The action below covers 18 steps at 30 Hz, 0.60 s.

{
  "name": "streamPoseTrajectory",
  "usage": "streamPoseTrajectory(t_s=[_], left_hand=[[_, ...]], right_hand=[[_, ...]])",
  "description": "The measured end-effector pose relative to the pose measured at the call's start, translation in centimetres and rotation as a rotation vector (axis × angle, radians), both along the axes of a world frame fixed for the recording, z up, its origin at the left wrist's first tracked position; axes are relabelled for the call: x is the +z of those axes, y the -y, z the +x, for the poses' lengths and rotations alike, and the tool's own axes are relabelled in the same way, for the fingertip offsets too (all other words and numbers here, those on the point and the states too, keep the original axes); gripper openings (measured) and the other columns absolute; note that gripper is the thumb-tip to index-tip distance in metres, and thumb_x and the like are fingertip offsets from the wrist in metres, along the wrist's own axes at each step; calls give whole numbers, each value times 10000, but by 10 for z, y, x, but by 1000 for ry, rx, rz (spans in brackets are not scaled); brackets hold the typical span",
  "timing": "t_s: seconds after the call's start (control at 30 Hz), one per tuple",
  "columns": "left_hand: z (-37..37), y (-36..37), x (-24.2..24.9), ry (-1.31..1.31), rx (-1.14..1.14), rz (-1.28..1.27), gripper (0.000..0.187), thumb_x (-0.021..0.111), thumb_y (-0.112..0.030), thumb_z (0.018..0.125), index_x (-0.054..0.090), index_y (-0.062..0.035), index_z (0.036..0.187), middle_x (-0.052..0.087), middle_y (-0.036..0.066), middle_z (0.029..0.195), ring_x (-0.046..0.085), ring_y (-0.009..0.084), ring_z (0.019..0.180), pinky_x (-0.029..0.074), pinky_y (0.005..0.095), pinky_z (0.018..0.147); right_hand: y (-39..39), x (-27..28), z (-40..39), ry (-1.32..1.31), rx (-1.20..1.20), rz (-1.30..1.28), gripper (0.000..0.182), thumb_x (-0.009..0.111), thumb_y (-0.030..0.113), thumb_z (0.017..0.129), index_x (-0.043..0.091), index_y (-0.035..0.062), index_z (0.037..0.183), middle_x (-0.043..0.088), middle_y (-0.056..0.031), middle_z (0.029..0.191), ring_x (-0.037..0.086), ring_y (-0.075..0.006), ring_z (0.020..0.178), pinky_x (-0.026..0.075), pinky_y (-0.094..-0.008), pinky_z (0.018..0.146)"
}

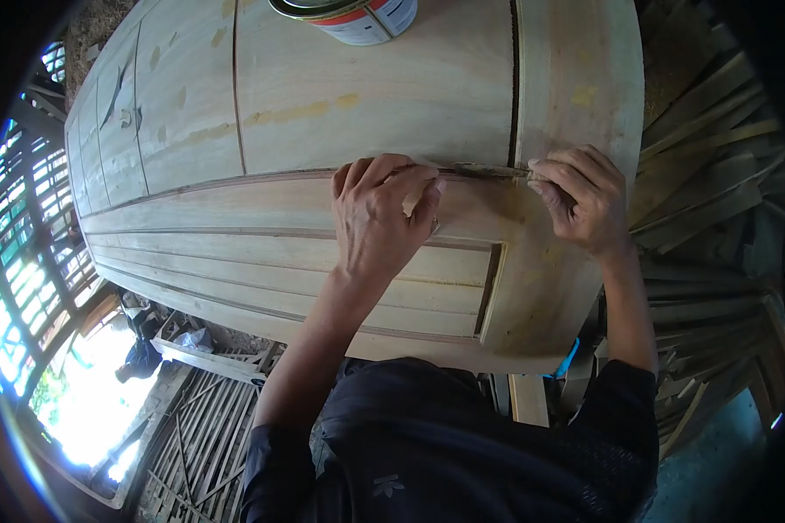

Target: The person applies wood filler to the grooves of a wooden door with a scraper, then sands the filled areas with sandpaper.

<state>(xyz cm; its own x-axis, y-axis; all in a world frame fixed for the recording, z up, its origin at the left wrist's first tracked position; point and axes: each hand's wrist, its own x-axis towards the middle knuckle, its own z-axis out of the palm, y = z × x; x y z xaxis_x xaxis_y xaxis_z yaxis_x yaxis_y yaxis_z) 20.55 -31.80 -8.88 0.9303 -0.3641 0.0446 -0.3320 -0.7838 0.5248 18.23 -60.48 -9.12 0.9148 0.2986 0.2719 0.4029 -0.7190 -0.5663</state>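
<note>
A pale wooden door panel (366, 135) with grooves and raised frame parts lies in front of me. Along one of its long grooves runs a thin dark strip (488, 169), which looks like a wood sliver. My right hand (584, 196) pinches the strip's right end between thumb and fingers. At the strip's left end is my left hand (379, 213), its thumb and forefinger closed together and its other fingers curled near the panel. The fingers partly hide that end of the strip.
A can (362, 19) with a red and white label stands on the panel's far part. Yellowish filler patches (301, 111) mark the wood. Stacked wooden slats (706, 192) fill the right side. More thin sticks (205, 444) lie at lower left, beside a lattice wall (26, 209).
</note>
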Motion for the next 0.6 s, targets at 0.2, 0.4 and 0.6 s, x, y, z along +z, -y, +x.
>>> streamPoseTrajectory(t_s=[0.2, 0.4, 0.6], left_hand=[[2, 4, 4, -64, 32, -3, 157, 806, -274, 906, 821, -138, 982, 748, 30, 1016, 685, 247, 993, 453, 423, 985], [4, 12, 11, -152, 78, 39, 144, 778, -260, 918, 797, -131, 978, 742, 38, 1023, 666, 274, 1038, 421, 445, 1017], [8, 17, 14, -244, 107, 101, 142, 751, -246, 939, 781, -112, 979, 714, 58, 1026, 644, 284, 1055, 411, 459, 1024]], right_hand=[[0, 0, -1, -11, -12, 4, 127, 804, 156, 886, 765, 90, 987, 728, -38, 929, 691, -253, 835, 572, -389, 742], [-2, 3, 0, -15, -17, 10, 143, 807, 152, 880, 764, 85, 999, 726, -41, 926, 694, -257, 842, 575, -391, 751], [2, 10, -3, -2, -65, -24, 161, 816, 133, 867, 765, 74, 1008, 732, -49, 937, 698, -266, 832, 577, -390, 734]])
